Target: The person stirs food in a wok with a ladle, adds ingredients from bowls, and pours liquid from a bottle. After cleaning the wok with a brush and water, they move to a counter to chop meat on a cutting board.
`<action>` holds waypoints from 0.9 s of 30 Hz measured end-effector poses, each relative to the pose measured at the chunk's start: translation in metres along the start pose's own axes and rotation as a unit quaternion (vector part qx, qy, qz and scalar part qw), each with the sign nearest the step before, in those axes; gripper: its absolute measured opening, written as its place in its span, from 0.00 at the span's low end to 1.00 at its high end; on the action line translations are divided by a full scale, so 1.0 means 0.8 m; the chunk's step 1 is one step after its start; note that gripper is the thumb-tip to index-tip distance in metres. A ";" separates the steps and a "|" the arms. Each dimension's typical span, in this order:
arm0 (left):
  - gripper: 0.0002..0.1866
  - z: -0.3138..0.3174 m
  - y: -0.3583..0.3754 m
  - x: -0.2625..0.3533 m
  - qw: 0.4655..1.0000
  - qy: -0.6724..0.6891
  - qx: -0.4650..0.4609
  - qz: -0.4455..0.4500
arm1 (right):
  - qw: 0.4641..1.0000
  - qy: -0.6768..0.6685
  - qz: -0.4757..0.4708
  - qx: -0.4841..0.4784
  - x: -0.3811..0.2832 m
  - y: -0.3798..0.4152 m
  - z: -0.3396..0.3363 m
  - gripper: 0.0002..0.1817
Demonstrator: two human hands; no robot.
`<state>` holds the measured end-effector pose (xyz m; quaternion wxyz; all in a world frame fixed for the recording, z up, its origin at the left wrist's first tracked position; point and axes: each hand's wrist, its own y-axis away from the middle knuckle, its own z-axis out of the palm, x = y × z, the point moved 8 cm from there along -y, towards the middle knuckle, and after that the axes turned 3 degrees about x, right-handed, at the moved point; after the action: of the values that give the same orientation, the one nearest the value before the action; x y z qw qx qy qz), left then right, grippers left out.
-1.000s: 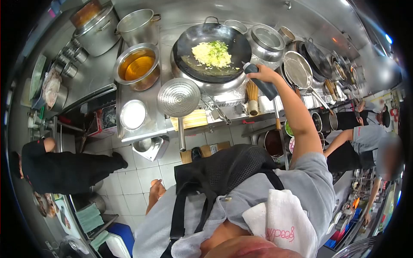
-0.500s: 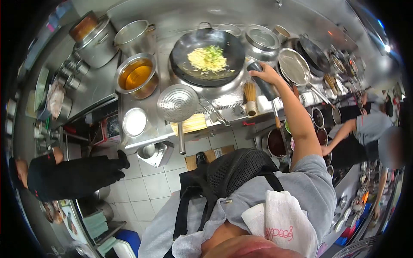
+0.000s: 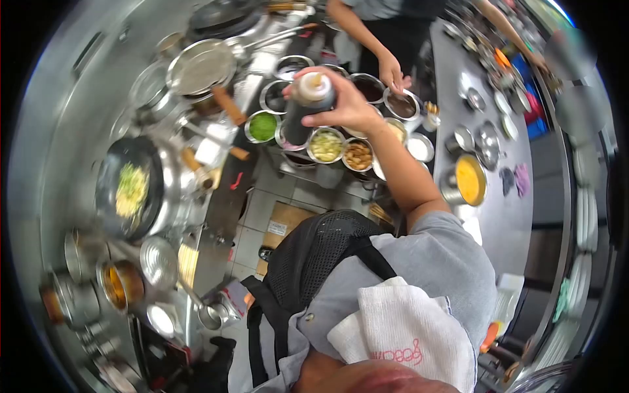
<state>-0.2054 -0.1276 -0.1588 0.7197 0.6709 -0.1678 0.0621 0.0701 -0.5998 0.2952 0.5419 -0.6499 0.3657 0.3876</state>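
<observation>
My right hand [image 3: 347, 105] is wrapped round a dark squeeze bottle [image 3: 300, 128], whose pale nozzle cap points up towards me. The bottle is above a group of round ingredient containers, near one of chopped greens [image 3: 263, 126] and one of pale green pieces [image 3: 325, 145]. Brown pieces fill another container [image 3: 358, 156] below my wrist. At the left, a black wok [image 3: 108, 196] holds a yellow and green food mixture [image 3: 132, 190]. I cannot make out my left hand.
A co-worker's hand [image 3: 392, 73] reaches over a container of dark sauce [image 3: 401, 105] beyond my right hand. A perforated ladle [image 3: 158, 261] lies near the wok. A pot of yellow liquid [image 3: 470, 180] stands on the right counter.
The view has turned to the right. My right hand has carried the bottle from beside the wok to above the ingredient containers. The wok now appears at the far left.
</observation>
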 end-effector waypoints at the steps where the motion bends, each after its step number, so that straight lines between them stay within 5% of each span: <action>1: 0.20 0.021 -0.007 0.014 1.000 -0.021 -0.007 -0.006 | 1.000 0.022 0.010 0.007 -0.022 0.025 -0.042 0.40; 9: 0.19 0.141 -0.030 0.036 0.996 -0.069 -0.042 -0.022 | 0.892 0.373 0.095 0.237 -0.040 0.187 -0.354 0.35; 12: 0.19 0.167 -0.035 0.044 0.996 -0.072 -0.048 -0.023 | 0.861 0.416 0.053 0.288 0.005 0.223 -0.430 0.35; 17: 0.18 0.154 -0.023 0.015 0.997 -0.053 -0.047 -0.021 | 0.858 0.323 0.043 0.398 0.118 0.278 -0.517 0.34; 20: 0.18 0.111 -0.002 -0.029 0.998 -0.021 -0.044 -0.027 | 0.825 0.321 0.142 0.442 0.181 0.296 -0.560 0.35; 27: 0.17 0.094 0.016 -0.120 0.978 0.205 0.014 -0.022 | 0.880 0.163 0.328 0.303 0.321 0.323 -0.579 0.36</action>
<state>-0.3108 -0.1879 -0.1748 0.7304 0.6575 -0.0012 0.1848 -0.0007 -1.1091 0.0075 0.4872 -0.3511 0.7404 0.3021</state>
